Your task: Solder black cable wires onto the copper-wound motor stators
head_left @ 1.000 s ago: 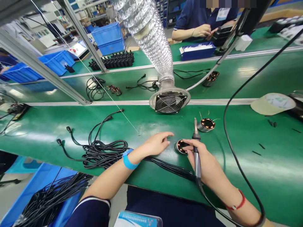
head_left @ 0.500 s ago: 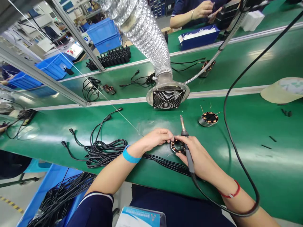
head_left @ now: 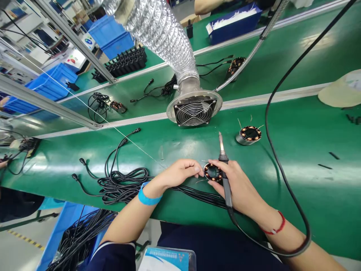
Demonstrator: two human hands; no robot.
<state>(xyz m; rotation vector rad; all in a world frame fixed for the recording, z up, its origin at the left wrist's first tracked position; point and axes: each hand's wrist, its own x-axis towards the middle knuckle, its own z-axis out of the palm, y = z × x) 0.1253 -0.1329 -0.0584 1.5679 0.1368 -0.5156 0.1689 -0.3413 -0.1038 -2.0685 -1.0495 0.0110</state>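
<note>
My right hand point(head_left: 239, 184) is closed around a soldering iron point(head_left: 226, 184), its tip pointing away from me, while the thumb and fingertips also hold a motor stator point(head_left: 207, 174). The stator is a metal ring with copper windings and thin wire ends. Beside its left edge, my left hand point(head_left: 187, 172) is closed in a pinch; what lies between its fingertips is too small to make out. A second stator point(head_left: 247, 139) stands on the bench farther right, thin wires sticking up. Black cables point(head_left: 194, 195) run under my hands from a coiled bundle point(head_left: 121, 184).
A fume extractor point(head_left: 194, 113) hangs above the green bench point(head_left: 299, 143). The iron's cord point(head_left: 284, 188) loops along my right side. Black cables fill a blue bin point(head_left: 49, 250) at lower left. A pale cap point(head_left: 340, 90) lies at the right. A co-worker's arm point(head_left: 207, 6) is across the bench.
My left hand has drawn slightly left, off the stator's edge. The right hand keeps the iron and stator in nearly the same place. The camera view has shifted a little.
</note>
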